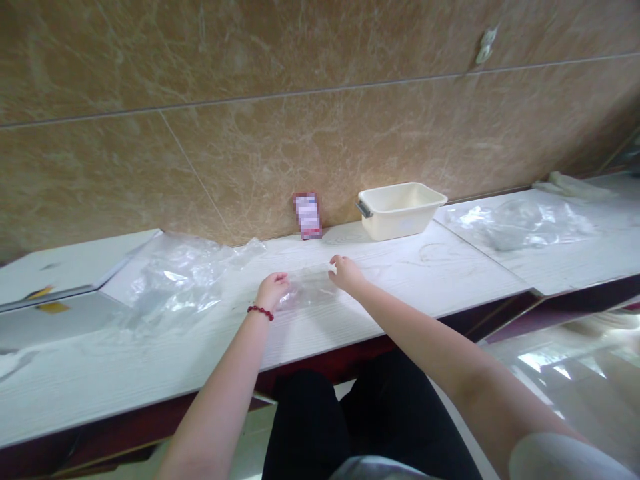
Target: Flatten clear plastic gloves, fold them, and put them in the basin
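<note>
A small clear plastic bag [311, 285] lies on the white table between my two hands. My left hand [273, 291], with a red bead bracelet [261, 312] at its wrist, has its fingers closed at the bag's left edge. At the bag's upper right is my right hand [346, 272], its thumb and fingers curved and apart, with nothing visible in them. Whether its fingertips touch the bag is hard to make out. Behind the hands a phone [308, 216] leans on the wall, its screen blurred.
A cream plastic bin [400, 212] with a grey handle stands by the wall. Piles of clear plastic bags [175, 280] lie at left, beside a white box [75, 267]. More clear bags [525, 223] are on the right, near a pale cloth-like item [575, 187]. The table's front edge [320, 355] runs above my knees.
</note>
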A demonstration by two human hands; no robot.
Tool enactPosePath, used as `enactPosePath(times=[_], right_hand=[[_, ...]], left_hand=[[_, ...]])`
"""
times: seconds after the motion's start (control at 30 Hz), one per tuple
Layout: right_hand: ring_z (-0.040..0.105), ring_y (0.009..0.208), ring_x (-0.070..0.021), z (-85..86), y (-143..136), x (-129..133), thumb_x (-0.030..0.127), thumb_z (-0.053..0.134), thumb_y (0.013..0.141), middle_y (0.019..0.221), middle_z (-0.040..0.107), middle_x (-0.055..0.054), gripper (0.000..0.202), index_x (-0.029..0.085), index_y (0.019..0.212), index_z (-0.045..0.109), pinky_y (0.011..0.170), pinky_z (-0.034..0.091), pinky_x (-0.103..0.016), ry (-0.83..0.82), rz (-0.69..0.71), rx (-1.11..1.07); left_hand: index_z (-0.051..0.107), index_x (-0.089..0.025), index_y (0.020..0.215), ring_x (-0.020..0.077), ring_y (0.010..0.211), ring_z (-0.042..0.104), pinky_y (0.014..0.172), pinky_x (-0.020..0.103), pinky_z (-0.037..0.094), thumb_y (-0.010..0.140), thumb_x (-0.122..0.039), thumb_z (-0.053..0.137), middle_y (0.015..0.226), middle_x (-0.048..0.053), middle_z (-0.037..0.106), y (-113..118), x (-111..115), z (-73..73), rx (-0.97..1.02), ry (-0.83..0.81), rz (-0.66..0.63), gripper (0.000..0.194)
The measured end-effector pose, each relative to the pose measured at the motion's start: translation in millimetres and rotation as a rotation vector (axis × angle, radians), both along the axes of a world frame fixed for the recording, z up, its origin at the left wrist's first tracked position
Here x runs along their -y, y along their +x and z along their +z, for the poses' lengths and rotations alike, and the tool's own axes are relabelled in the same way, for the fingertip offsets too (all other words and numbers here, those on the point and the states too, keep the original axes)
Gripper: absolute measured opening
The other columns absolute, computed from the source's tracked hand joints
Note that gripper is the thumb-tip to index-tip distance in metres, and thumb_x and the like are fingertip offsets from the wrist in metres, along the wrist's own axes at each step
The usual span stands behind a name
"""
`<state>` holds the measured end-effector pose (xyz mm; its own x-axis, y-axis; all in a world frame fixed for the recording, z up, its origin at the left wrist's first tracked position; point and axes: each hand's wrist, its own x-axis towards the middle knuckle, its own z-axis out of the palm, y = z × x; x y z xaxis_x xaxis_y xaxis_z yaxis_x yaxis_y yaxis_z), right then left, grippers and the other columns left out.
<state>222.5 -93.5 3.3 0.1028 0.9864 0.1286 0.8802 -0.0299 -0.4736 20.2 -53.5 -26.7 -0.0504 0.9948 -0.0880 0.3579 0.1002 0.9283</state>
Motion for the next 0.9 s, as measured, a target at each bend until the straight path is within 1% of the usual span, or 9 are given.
enactPosePath(times=[0.07,0.13,0.2,0.27,0.37,0.53,0.6,0.73,0.9], right_hand=[[0.048,0.091,-0.018,1.5,-10.1,8.0,0.023,0.045,0.074,0.098,0.052,-0.011,0.028,0.015,0.1,0.048,0.08,0.034,-0.029,0.036,0.07,0.042],[0.045,0.097,-0.0182,-1.5,-22.4,13.7,0.024,0.041,0.077,0.102,0.051,-0.011,0.028,0.014,0.102,0.048,0.083,0.033,-0.029,0.062,0.156,0.071],[0.039,0.106,-0.0184,-8.6,-34.6,16.2,0.025,0.037,0.079,0.11,0.048,-0.012,0.03,0.013,0.105,0.048,0.088,0.029,-0.03,0.093,0.247,0.099],[0.029,0.115,-0.0198,-17.1,-45.0,15.4,0.028,0.034,0.081,0.121,0.04,-0.012,0.035,0.012,0.11,0.045,0.093,0.024,-0.032,0.11,0.301,0.124],[0.022,0.12,-0.0215,-25.9,-55.6,9.9,0.032,0.028,0.083,0.127,0.034,-0.011,0.041,0.012,0.116,0.04,0.095,0.02,-0.036,0.08,0.297,0.141],[0.017,0.121,-0.0248,-26.8,-64.0,2.9,0.042,0.027,0.081,0.131,0.028,-0.009,0.049,0.018,0.123,0.034,0.095,0.015,-0.043,0.005,0.267,0.171],[0.015,0.122,-0.0262,-26.6,-65.1,3.6,0.046,0.026,0.08,0.133,0.026,-0.007,0.051,0.022,0.124,0.032,0.094,0.013,-0.046,-0.012,0.264,0.177],[0.012,0.122,-0.0286,-27.7,-65.3,7.2,0.049,0.024,0.08,0.134,0.023,-0.004,0.05,0.029,0.126,0.028,0.093,0.009,-0.049,-0.051,0.246,0.192],[0.008,0.122,-0.0298,-28.6,-65.5,9.5,0.051,0.02,0.08,0.135,0.018,-0.003,0.049,0.034,0.126,0.026,0.092,0.003,-0.051,-0.101,0.264,0.242]], left_hand=[[0.056,-0.013,0.083,0.0157,0.078,0.058,0.066,0.023,0.044,0.057,-0.012,0.061,0.082,0.007,0.063,-0.3,0.1,-2.6,-0.01,0.004,-0.027,0.027],[0.055,-0.013,0.087,0.0163,0.083,0.057,0.068,0.024,0.044,0.057,-0.012,0.062,0.087,0.008,0.062,-0.6,0.9,-3.6,-0.011,0.018,-0.036,0.03],[0.053,-0.013,0.091,0.0165,0.09,0.055,0.072,0.024,0.043,0.059,-0.012,0.062,0.093,0.01,0.06,-1.3,2.5,-3.0,-0.002,0.04,-0.045,0.033],[0.051,-0.013,0.093,0.0163,0.095,0.053,0.074,0.024,0.043,0.06,-0.011,0.061,0.1,0.011,0.057,-2.5,4.1,-1.5,0.017,0.056,-0.063,0.034],[0.048,-0.012,0.095,0.0164,0.095,0.052,0.075,0.026,0.044,0.062,-0.009,0.06,0.105,0.014,0.052,-4.7,4.6,-0.2,0.046,0.065,-0.086,0.036],[0.043,-0.013,0.101,0.0147,0.088,0.055,0.075,0.029,0.045,0.062,-0.006,0.058,0.106,0.015,0.05,-6.4,-0.9,-2.6,0.085,0.066,-0.103,0.042],[0.044,-0.013,0.1,0.0147,0.087,0.056,0.074,0.029,0.045,0.062,-0.005,0.058,0.105,0.014,0.05,-6.1,-3.6,-4.3,0.1,0.062,-0.114,0.041],[0.045,-0.013,0.097,0.0147,0.088,0.056,0.075,0.028,0.045,0.063,-0.005,0.057,0.101,0.013,0.053,-5.8,-6.8,-6.0,0.116,0.062,-0.127,0.037],[0.047,-0.013,0.092,0.0156,0.093,0.053,0.081,0.029,0.041,0.063,-0.009,0.057,0.101,0.011,0.053,-17.1,-3.1,0.0,0.089,0.096,-0.097,0.031]])
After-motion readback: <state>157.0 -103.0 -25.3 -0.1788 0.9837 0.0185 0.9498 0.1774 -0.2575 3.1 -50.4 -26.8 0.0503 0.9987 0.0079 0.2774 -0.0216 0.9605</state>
